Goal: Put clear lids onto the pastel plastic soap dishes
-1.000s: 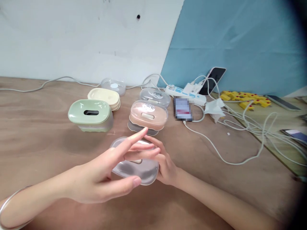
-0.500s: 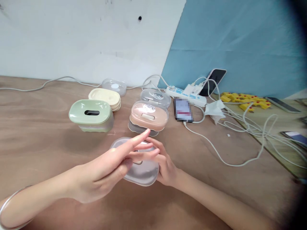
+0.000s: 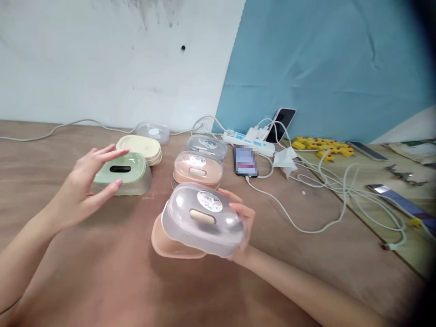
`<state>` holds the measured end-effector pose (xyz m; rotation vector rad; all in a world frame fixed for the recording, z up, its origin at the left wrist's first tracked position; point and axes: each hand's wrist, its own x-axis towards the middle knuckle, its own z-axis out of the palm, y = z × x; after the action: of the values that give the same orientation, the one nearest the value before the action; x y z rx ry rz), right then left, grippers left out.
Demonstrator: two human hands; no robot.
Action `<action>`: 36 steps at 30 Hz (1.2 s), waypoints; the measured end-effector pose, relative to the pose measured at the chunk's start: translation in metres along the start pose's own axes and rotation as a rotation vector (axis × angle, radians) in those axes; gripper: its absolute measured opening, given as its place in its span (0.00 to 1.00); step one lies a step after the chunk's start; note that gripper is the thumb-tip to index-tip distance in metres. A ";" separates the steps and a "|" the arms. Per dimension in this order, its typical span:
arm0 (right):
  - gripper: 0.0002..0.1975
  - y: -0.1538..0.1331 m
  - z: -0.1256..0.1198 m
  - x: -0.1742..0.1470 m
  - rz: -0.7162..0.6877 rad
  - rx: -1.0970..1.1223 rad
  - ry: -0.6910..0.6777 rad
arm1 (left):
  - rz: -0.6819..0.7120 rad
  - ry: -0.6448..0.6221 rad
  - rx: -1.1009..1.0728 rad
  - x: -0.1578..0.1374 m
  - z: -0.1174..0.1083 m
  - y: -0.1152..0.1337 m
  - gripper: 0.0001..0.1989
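Note:
My right hand [image 3: 243, 222] grips the right end of a clear plastic lid [image 3: 221, 227]. The lid is tilted, with a round printed sticker and a cream oval piece on its top. A peach plastic base [image 3: 163, 243] shows beneath the lid's left side; I cannot tell whether the two are joined. My left hand [image 3: 90, 184] is open, thumb apart from the fingers, holding nothing. Its fingertips overlap the left part of a green box [image 3: 136, 175] with a dark oval slot; whether they touch it is unclear.
Behind the held lid stands a peach lidded box [image 3: 204, 170], then a clear grey lid [image 3: 207, 147]. Cream trays [image 3: 139, 147] are stacked behind the green box, near another clear lid [image 3: 153, 132]. A power strip [image 3: 252, 143], a phone [image 3: 245, 161] and white cables [image 3: 303, 231] lie to the right.
My left hand has moved left, away from the lid, to the green box. My right hand has raised and tilted the lid, and its sticker and the peach base now show.

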<state>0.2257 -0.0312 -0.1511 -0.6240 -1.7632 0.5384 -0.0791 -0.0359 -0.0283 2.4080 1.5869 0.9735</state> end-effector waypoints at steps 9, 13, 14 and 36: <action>0.16 -0.006 -0.050 -0.005 0.031 -0.170 0.588 | -0.087 -0.088 0.214 -0.034 0.001 -0.061 0.20; 0.29 0.013 -0.091 -0.005 -0.025 -0.501 0.669 | -0.108 -0.053 0.246 -0.036 0.003 -0.065 0.12; 0.30 0.017 -0.098 -0.004 0.028 -0.557 0.688 | -0.125 -0.042 0.235 -0.036 0.004 -0.067 0.12; 0.31 0.036 -0.103 -0.017 0.358 -0.843 0.259 | 0.222 0.152 0.353 -0.044 0.024 -0.026 0.18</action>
<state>0.3336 -0.0101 -0.1593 -1.5386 -1.5916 -0.0910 -0.0971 -0.0557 -0.0780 2.8618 1.6916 1.0058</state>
